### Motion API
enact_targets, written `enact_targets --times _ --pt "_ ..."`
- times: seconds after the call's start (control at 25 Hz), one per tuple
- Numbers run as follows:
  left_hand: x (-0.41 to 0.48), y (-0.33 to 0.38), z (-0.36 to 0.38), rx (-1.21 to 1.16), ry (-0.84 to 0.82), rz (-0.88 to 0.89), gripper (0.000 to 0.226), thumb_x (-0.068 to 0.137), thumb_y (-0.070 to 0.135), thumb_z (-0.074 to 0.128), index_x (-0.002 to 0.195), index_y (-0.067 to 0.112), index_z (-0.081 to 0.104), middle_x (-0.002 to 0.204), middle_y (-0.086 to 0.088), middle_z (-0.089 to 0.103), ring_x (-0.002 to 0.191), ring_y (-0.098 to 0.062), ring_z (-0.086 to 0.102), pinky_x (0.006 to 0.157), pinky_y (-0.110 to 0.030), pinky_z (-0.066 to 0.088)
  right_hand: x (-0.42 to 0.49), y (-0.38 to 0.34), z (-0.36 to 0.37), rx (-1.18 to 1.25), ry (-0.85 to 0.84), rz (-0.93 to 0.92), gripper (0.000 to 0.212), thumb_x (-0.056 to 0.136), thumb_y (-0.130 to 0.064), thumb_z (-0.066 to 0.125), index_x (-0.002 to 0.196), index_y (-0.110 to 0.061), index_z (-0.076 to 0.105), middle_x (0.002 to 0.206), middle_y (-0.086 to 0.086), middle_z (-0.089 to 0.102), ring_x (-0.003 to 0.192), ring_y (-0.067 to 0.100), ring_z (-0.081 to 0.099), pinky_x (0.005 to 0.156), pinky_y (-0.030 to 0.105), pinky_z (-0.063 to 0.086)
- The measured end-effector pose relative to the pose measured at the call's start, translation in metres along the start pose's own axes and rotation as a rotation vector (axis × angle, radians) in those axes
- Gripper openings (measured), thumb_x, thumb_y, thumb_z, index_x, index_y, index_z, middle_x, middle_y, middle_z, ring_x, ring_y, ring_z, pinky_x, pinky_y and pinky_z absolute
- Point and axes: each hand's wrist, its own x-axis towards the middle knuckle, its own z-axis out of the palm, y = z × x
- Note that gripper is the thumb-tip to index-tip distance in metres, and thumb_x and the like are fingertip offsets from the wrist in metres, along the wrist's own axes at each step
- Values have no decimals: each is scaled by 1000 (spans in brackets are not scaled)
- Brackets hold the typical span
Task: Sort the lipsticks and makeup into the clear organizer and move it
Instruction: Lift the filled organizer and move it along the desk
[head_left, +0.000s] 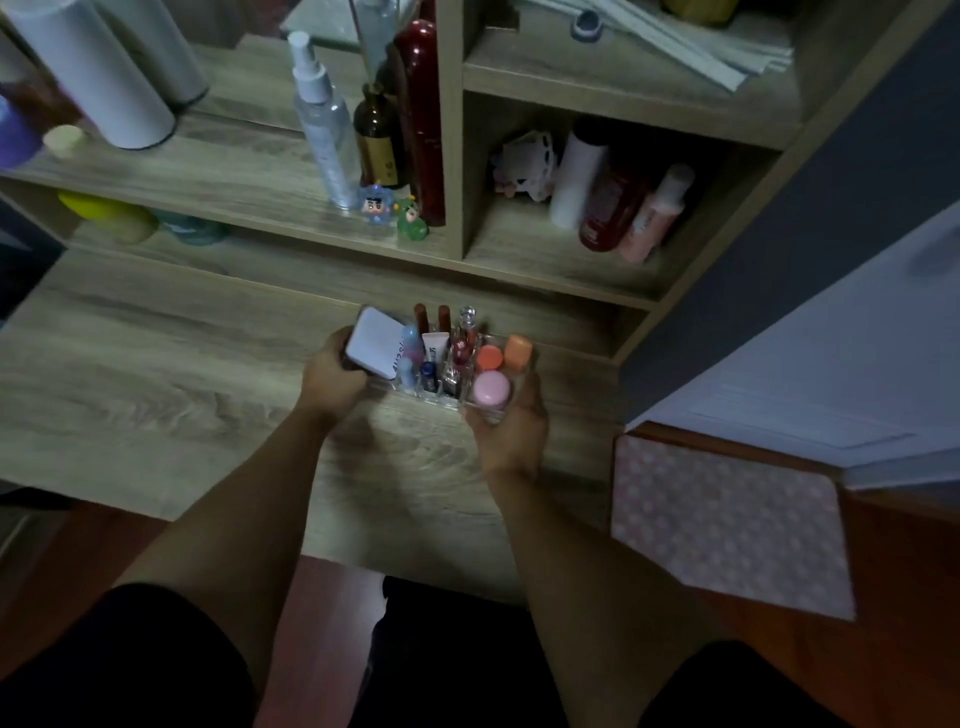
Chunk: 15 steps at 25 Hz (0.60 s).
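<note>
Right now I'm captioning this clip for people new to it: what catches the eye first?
The clear organizer at the desk's middle, packed with lipsticks and bright pink and orange jars, gripped at its ends by the left hand and right hand. A white compact lies at its left end. Behind, a tall dark red bottle stands on the shelf.

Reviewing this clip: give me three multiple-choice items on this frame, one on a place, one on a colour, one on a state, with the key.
1. Where is the clear organizer?
A. on the upper shelf
B. on the wooden desk, between both hands
C. on the floor

2. What colour is the round lid nearest the right hand?
A. pink
B. green
C. black

3. How does the left hand stand?
A. resting flat on the desk
B. holding a spray bottle
C. gripping the organizer's left end by the white case

Key: 1 B, a hand holds each end; 2 A, the lid is pale pink; 3 C, its fingers wrap that end.
</note>
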Motion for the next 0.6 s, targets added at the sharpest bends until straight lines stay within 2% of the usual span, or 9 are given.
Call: enact_targets --times 0.12,0.24,0.36,0.48,0.6 --pt "7 0 3 -15 -12 -5 69 63 7 69 129 15 48 116 -11 61 100 -23 55 84 -34 44 6 1 4 8 -19 36 95 65 -25 83 143 -15 29 133 8 55 118 27 55 99 39 47" --pt "16 -3 3 -1 -5 -8 65 69 -3 66 128 16 48 120 -14 60 105 -28 56 87 -35 45 7 -1 7 23 -6 48 98 63 -24 83 143 -13 28 138 10 51 124 27 50 103 39 43" --pt "18 -3 4 -7 4 -5 62 69 -2 62 127 15 49 120 -16 61 105 -28 56 86 -35 44 8 2 9 6 -12 45 96 64 -26 83 142 -12 29 140 11 47 126 28 48 105 41 42" --pt "16 -1 3 0 -5 -16 65 66 5 60 128 16 47 122 -18 60 109 -31 56 92 -41 47 11 4 10 -25 -43 51 97 65 -29 82 143 -12 27 144 11 41 129 28 44 106 42 41" --pt "14 2 3 65 -32 -24 67 75 3 61 136 15 37 128 -18 56 117 -35 52 93 -39 42 12 3 6 -72 -92 54 104 63 -32 83 144 -13 21 147 11 36 132 28 39 107 42 39"
